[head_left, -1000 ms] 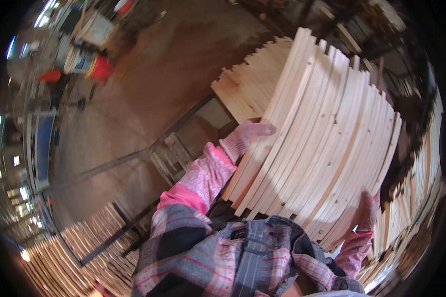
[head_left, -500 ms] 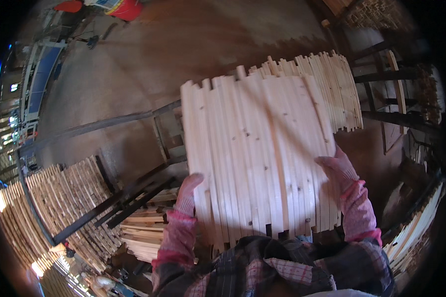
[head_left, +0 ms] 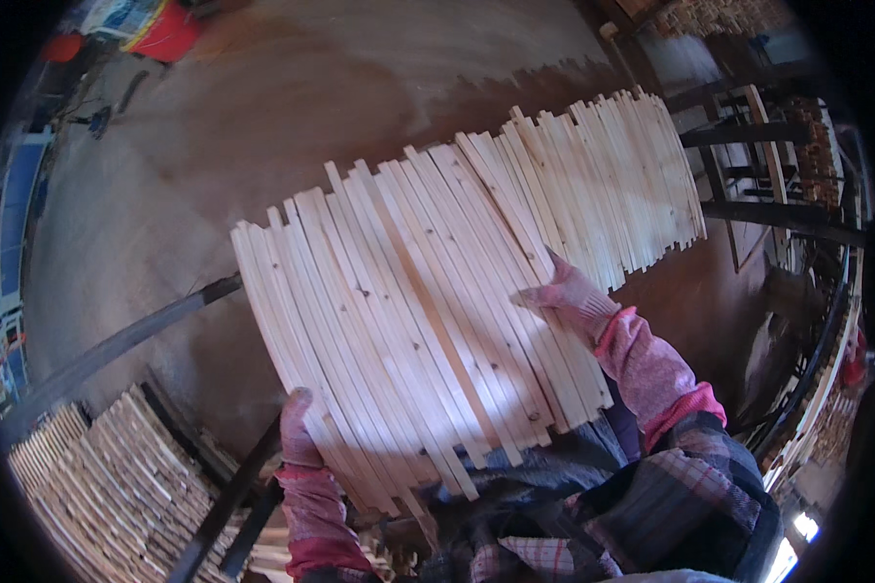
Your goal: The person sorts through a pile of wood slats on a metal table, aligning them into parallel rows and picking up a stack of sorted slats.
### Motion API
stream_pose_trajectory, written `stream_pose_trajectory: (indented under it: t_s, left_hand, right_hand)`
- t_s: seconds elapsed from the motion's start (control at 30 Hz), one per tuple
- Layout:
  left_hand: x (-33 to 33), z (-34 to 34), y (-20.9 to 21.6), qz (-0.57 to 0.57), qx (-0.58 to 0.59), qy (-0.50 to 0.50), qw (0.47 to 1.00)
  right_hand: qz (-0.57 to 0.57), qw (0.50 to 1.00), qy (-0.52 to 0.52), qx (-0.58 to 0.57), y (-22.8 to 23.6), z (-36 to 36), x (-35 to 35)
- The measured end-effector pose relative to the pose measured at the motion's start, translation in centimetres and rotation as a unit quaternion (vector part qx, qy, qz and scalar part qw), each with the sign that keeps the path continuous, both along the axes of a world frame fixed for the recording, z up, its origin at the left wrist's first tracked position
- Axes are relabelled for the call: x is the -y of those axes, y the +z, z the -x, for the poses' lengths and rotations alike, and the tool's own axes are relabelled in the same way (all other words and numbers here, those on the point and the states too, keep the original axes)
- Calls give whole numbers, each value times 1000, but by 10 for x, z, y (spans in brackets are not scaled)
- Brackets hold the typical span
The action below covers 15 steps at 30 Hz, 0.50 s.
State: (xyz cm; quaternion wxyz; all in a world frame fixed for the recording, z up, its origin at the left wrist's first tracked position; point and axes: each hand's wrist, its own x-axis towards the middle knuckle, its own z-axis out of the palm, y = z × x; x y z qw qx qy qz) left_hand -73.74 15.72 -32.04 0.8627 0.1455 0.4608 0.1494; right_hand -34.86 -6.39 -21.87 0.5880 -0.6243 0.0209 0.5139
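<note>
A wide side-by-side layer of pale wooden strips (head_left: 418, 321) spans the space between my two gloved hands, its ends uneven. My left hand (head_left: 299, 428) grips the layer's left edge near its lower end, thumb on top. On the opposite edge my right hand (head_left: 569, 294) has its thumb over the upper face; the fingers beneath are hidden. The layer slants, its far end leaning left. Its far right corner meets or overlaps another row of wooden strips (head_left: 603, 185), and I cannot tell whether they touch.
Dark rails (head_left: 783, 219) stick out at the right, and another dark bar (head_left: 146, 325) runs along the left. Stacked wooden strips (head_left: 126, 486) lie at the lower left. A red bucket (head_left: 165, 34) stands on the floor at the far left.
The layer of strips has shifted left in the view and turned, its far end now leaning left. Both hands keep their hold and have moved left with it. The view itself has turned too.
</note>
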Motion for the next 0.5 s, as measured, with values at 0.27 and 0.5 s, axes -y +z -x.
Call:
stream_pose_trajectory:
  t_s: [0.27,0.5]
  left_hand:
    - [-49,-98,-223,35,-95,-49,994]
    - [-59,-45,-351,-130,-181,-103,969]
  right_hand:
    - [316,900,149,260,-208,-45,-30]
    - [449,808,296,239,-208,-57,-58]
